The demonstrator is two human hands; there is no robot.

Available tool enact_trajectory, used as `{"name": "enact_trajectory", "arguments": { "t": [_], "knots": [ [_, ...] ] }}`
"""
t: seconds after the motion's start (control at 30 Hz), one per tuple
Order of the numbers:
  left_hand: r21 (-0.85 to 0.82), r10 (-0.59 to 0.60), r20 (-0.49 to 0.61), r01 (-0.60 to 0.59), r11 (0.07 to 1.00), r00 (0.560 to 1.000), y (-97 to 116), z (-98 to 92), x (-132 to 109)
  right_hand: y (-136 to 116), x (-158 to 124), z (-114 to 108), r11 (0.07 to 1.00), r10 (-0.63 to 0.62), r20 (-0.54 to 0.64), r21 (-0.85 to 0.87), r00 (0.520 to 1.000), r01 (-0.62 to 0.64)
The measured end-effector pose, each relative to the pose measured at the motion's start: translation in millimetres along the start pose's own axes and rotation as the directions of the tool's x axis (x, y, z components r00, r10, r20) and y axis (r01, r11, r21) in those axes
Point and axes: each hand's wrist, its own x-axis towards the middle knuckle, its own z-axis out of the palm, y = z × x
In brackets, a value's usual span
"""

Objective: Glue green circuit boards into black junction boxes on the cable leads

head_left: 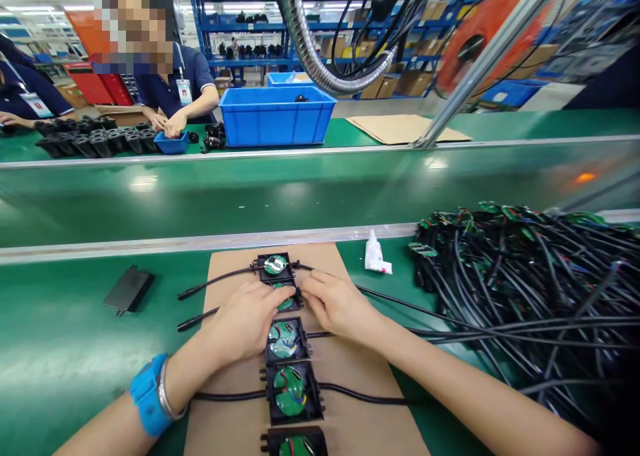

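Several black plastic cases with round green circuit boards and black cables stand in a column on a cardboard sheet [225, 436]. My left hand [247, 316] grips the second case from the far end [283, 297], its index finger across the board. My right hand [340, 304] is closed at that case's right side, fingers pinched on the cable where it enters; the fingertips partly hide it. Beyond my hands lies the farthest case [274, 265]. Nearer me are a third case [287, 341], a fourth case [294, 393] and one cut off by the bottom edge [295, 441].
A heap of black cables with green boards [525, 283] covers the right side. A small white bottle [375, 255] lies near the bench's back edge. A black cover [129, 291] sits at left. Across the green belt [225, 203], a co-worker [175, 89] reaches into a small blue bin [171, 144].
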Motion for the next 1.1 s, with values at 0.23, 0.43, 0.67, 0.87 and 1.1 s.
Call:
{"name": "enact_trajectory", "arguments": {
  "t": [0.23,0.43,0.67,0.87,1.1],
  "knots": [
    [0.149,-0.003,0.07,-0.008,0.989,0.998,6.8,7.0,-0.3,-2.8,-0.3,3.5,0.971,-0.1,0.044,-0.212,0.994,0.107],
    [0.26,0.013,0.126,-0.046,0.965,0.992,13.3,5.4,6.6,-0.7,-4.8,10.0,0.947,-0.168,0.077,-0.264,0.983,0.183],
    [0.251,0.006,0.104,-0.033,0.967,0.995,8.9,5.0,1.7,7.7,-8.1,7.5,0.998,-0.049,-0.022,-0.046,0.999,0.048],
    [0.072,0.072,0.035,-0.074,0.995,0.997,11.1,10.9,-8.5,8.7,-4.0,13.7,0.985,0.023,-0.09,0.173,0.996,-0.007],
    [0.13,0.099,-0.024,-0.095,0.987,0.995,21.2,14.5,-12.4,15.5,-1.4,17.4,0.981,-0.136,-0.08,0.129,0.987,0.146]
  ]
}}
